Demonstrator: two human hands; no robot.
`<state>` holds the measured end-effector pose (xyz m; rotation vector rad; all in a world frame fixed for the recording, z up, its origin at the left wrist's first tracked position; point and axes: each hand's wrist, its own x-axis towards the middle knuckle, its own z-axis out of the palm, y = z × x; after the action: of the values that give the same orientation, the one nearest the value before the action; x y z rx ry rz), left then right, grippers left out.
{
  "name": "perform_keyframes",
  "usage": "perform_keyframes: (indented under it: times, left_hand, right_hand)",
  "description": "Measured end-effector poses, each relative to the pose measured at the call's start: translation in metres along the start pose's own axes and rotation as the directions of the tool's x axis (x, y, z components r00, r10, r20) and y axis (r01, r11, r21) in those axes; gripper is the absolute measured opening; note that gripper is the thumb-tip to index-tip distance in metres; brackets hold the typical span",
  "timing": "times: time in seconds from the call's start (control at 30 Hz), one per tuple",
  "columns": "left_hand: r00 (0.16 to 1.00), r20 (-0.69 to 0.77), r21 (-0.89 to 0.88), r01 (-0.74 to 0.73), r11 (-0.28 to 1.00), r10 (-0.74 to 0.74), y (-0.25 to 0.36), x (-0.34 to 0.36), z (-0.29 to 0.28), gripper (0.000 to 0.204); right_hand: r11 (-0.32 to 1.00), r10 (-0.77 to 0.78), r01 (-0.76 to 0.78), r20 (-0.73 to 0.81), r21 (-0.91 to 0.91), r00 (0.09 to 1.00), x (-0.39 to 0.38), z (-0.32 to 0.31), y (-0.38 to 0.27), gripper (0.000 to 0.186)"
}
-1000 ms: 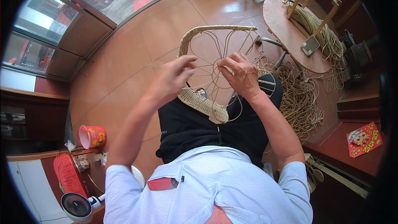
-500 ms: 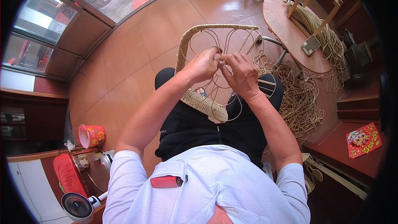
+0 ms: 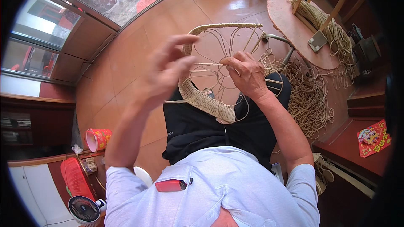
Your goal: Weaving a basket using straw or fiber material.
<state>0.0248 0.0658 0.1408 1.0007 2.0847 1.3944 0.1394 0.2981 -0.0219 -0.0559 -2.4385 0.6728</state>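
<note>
See the part-woven wire frame (image 3: 206, 104) above the black-clad lap (image 3: 202, 132). Probably light and springy: take hold by the stiffer woven rim (image 3: 223, 26). Right of the frame, note tangled cord (image 3: 312, 101). By the frame's left side, find the left hand (image 3: 168, 66), apparently spread (too blurred to rule out held cord). At the frame's middle, find the right hand (image 3: 247, 73), pinching a pliant-looking strand (image 3: 209, 64).

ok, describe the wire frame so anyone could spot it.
Find the black trousers in the centre. At their knees is the wire frame. Unlike the tangled cord heap to its right, it is open in the middle, with a tightly woven, straw-coloured edge.
</note>
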Motion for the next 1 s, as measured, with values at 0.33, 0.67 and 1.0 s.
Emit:
perform_keyframes:
  times: [0.33, 0.67, 1.0]
  left_hand:
    - [0.649, -0.743, 0.07, -0.172, 0.983, 0.167, 0.041, -0.101, -0.327, 0.045]
    - [0.954, -0.246, 0.664, 0.293, 0.688, -0.169, -0.029, -0.07, -0.165, 0.03]
    - [0.961, 0.104, -0.005, 0.259, 0.966, -0.257, -0.098, 0.047, 0.065, 0.046]
  right_hand:
    - [0.999, -0.017, 0.017, 0.009, 0.051, 1.0, -0.001, 0.002, 0.002, 0.017]
    - [0.997, 0.068, -0.068, -0.003, 0.035, 0.998, -0.003, 0.005, 0.001, 0.013]
    - [0.999, -0.005, 0.005, -0.005, -0.032, 1.0, -0.001, 0.008, 0.003, 0.01]
